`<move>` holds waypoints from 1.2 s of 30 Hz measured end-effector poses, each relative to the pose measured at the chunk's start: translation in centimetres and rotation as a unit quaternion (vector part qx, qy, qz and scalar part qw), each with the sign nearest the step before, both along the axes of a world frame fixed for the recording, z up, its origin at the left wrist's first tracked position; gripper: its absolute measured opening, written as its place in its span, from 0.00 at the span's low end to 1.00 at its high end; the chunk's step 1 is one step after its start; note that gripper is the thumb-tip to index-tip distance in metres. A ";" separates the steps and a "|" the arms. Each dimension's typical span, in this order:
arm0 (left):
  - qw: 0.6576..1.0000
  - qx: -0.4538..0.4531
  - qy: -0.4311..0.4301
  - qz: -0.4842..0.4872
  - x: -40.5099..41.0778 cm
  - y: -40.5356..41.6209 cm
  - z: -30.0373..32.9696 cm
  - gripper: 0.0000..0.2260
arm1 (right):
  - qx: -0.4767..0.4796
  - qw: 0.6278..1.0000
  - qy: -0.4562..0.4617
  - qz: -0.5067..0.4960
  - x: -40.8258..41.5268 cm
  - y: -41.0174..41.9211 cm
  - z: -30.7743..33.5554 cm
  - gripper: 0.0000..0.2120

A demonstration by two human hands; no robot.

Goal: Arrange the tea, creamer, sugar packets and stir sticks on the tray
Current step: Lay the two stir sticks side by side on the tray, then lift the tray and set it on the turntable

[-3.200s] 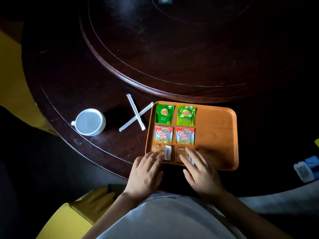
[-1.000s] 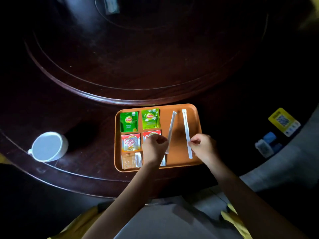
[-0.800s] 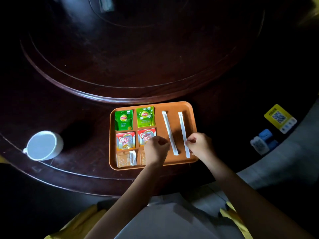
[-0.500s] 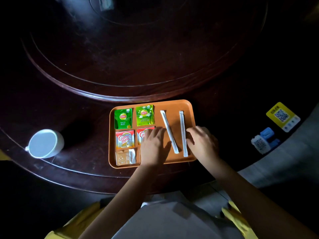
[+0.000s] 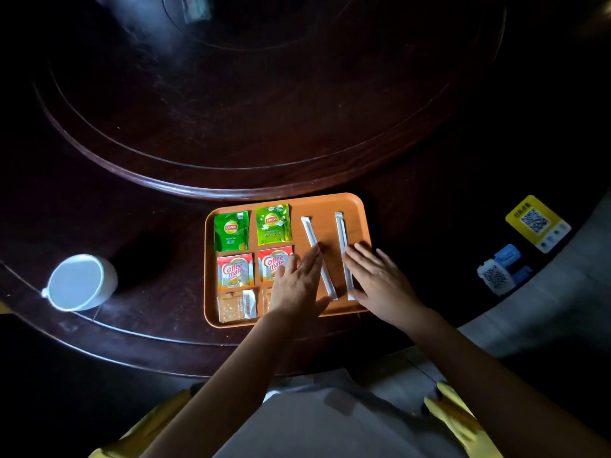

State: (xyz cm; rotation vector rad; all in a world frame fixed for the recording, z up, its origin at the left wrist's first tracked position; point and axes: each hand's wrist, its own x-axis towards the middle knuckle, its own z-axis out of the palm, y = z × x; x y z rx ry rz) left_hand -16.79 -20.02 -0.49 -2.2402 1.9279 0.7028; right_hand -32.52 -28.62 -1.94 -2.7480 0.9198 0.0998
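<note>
An orange tray point(image 5: 355, 206) lies on the dark table. Two green tea packets point(image 5: 231, 231) point(image 5: 273, 224) fill its far left, two red creamer packets point(image 5: 235, 271) point(image 5: 271, 261) sit below them, and a tan sugar packet point(image 5: 236, 305) lies at the near left; a second one is mostly hidden under my left hand. Two white wrapped stir sticks point(image 5: 310, 234) point(image 5: 341, 233) lie lengthwise on the tray's right half. My left hand point(image 5: 299, 284) lies flat beside the left stick, my right hand point(image 5: 380, 279) flat beside the right stick, both with fingers extended.
A white cup point(image 5: 79, 281) stands on the table to the left. A raised round turntable point(image 5: 231, 190) sits just behind the tray. A yellow QR card point(image 5: 537, 223) and a blue-white stand point(image 5: 502, 269) are at the right. Yellow chair parts show near my lap.
The stir sticks went from the table onto the tray's right half. Both hands let go of the sticks and flattened out beside them, nudging them closer to parallel.
</note>
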 end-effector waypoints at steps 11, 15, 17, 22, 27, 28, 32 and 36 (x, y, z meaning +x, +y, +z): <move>0.997 -0.071 0.003 -0.010 0.5 0.0 -0.7 0.32 | 0.000 1.000 0.005 -0.007 0.3 0.0 -0.3 0.33; 0.997 -0.083 -0.006 -0.004 0.6 0.5 -1.3 0.34 | -0.003 1.000 0.001 -0.006 0.3 0.0 -0.3 0.33; 0.997 -0.077 -0.006 0.000 0.7 0.6 -1.5 0.33 | -0.003 1.000 0.003 -0.004 0.3 -0.1 -0.4 0.33; 0.999 -0.043 0.000 -0.010 0.7 0.2 -1.2 0.32 | 0.002 1.000 0.009 -0.002 0.4 0.0 -0.4 0.31; 0.999 -0.026 -0.018 -0.025 0.9 0.2 -1.1 0.33 | 0.009 1.000 0.014 -0.001 0.4 0.0 -0.2 0.30; 0.999 -0.018 -0.023 -0.029 0.9 0.1 -1.0 0.33 | 0.009 1.000 0.014 -0.002 0.4 0.0 -0.1 0.29; 0.987 -0.157 0.025 -0.006 1.8 0.6 0.0 0.27 | -0.044 0.995 -0.054 -0.070 0.3 0.1 0.3 0.24; 0.939 -0.290 0.014 0.185 6.1 3.1 1.0 0.21 | -0.087 0.972 -0.106 -0.190 0.1 -0.6 1.0 0.17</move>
